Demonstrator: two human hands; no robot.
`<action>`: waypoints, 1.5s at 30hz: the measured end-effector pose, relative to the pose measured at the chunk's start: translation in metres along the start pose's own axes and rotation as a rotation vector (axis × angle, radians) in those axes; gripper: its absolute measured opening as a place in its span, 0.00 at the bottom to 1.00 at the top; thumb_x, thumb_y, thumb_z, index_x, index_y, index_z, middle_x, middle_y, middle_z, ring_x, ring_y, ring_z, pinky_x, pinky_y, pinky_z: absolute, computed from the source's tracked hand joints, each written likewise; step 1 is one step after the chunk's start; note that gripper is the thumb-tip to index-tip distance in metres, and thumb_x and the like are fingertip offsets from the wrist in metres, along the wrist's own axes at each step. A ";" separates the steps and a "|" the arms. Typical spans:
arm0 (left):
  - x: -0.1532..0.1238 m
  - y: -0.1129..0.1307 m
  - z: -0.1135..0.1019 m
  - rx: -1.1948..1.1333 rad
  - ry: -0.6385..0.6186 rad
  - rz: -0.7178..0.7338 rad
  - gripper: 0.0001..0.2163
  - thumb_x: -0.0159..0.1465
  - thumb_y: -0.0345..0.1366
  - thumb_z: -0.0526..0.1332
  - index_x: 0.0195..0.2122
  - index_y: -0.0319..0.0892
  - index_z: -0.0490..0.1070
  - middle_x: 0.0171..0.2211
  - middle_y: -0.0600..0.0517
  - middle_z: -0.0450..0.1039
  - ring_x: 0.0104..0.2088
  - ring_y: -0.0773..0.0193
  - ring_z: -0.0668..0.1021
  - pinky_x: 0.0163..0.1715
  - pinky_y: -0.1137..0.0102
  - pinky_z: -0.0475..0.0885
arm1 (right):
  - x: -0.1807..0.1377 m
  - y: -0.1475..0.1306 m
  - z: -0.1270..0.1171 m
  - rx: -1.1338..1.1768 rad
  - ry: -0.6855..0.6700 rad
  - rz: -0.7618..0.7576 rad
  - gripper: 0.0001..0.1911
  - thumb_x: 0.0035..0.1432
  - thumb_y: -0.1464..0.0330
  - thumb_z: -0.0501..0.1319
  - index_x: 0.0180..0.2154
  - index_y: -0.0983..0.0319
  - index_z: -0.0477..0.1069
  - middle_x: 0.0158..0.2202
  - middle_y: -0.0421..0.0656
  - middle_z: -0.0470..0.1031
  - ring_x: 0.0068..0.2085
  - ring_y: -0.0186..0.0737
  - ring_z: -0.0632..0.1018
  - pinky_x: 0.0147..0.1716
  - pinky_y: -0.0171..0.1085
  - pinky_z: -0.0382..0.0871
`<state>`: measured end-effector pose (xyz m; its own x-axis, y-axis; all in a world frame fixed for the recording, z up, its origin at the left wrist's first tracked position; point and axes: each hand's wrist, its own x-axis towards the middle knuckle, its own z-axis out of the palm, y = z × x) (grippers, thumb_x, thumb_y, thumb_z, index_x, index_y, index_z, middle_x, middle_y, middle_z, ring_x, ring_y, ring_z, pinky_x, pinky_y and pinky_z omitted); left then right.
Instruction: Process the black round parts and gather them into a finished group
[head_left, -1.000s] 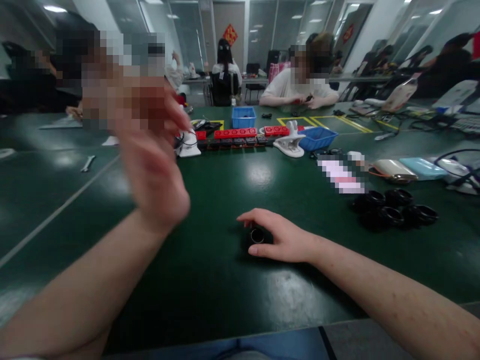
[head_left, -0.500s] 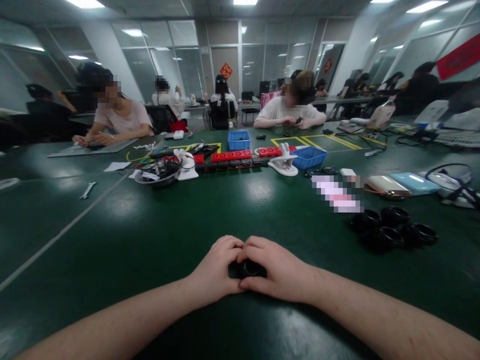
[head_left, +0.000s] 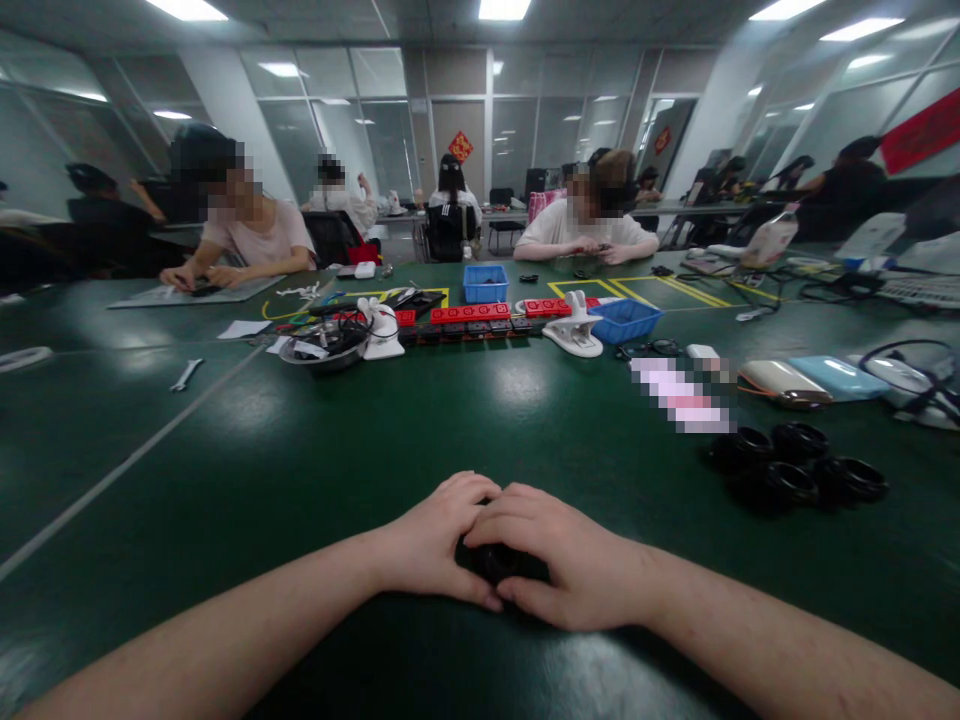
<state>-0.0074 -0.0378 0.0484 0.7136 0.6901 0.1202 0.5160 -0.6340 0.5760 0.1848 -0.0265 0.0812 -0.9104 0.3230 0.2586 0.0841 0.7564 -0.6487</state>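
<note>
Both of my hands meet on the green table [head_left: 300, 450] close in front of me. My left hand [head_left: 431, 540] and my right hand [head_left: 570, 560] curl around a small black round part [head_left: 495, 562], which shows only as a dark patch between the fingers. The fingers of both hands are closed over it and the fingertips touch above it. Most of the part is hidden.
Several black rings [head_left: 799, 470] lie to the right. Farther back are red power strips [head_left: 472, 313], two blue bins [head_left: 486, 283], a white clamp [head_left: 574, 330], a metal bowl [head_left: 322, 350], a wrench [head_left: 185, 374] and cables. Other people sit at the far side.
A second ago my left hand was raised near the camera and only my right hand lay on the part. The left hand came down, and both hands now close over it more tightly.
</note>
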 end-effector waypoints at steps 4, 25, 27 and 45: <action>-0.001 0.004 0.008 0.005 0.070 -0.107 0.29 0.44 0.43 0.71 0.47 0.43 0.67 0.43 0.48 0.65 0.45 0.53 0.67 0.48 0.58 0.62 | -0.002 0.002 0.007 -0.027 0.089 0.066 0.22 0.47 0.69 0.64 0.46 0.64 0.65 0.45 0.48 0.67 0.46 0.42 0.68 0.45 0.42 0.63; 0.002 0.007 0.006 0.019 -0.014 -0.063 0.29 0.45 0.41 0.69 0.49 0.45 0.65 0.49 0.48 0.63 0.52 0.50 0.65 0.57 0.49 0.48 | -0.003 0.005 0.005 -0.053 0.067 -0.093 0.15 0.46 0.74 0.53 0.39 0.63 0.69 0.39 0.46 0.71 0.43 0.42 0.71 0.45 0.42 0.63; 0.002 0.011 0.010 0.075 0.034 -0.146 0.34 0.43 0.47 0.70 0.50 0.42 0.64 0.46 0.46 0.65 0.49 0.48 0.66 0.56 0.43 0.42 | -0.003 0.004 0.007 -0.075 0.154 -0.058 0.16 0.46 0.71 0.55 0.41 0.63 0.67 0.40 0.48 0.70 0.42 0.43 0.70 0.43 0.43 0.64; 0.002 0.005 0.010 -0.030 0.004 -0.102 0.16 0.42 0.30 0.69 0.33 0.45 0.71 0.44 0.52 0.65 0.48 0.54 0.67 0.57 0.54 0.51 | -0.003 0.007 0.013 -0.052 0.204 -0.035 0.06 0.51 0.71 0.56 0.32 0.63 0.71 0.33 0.43 0.71 0.36 0.36 0.71 0.38 0.35 0.65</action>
<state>0.0014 -0.0427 0.0432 0.6563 0.7519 0.0629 0.5714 -0.5498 0.6092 0.1824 -0.0294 0.0662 -0.8127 0.4006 0.4231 0.0796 0.7956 -0.6006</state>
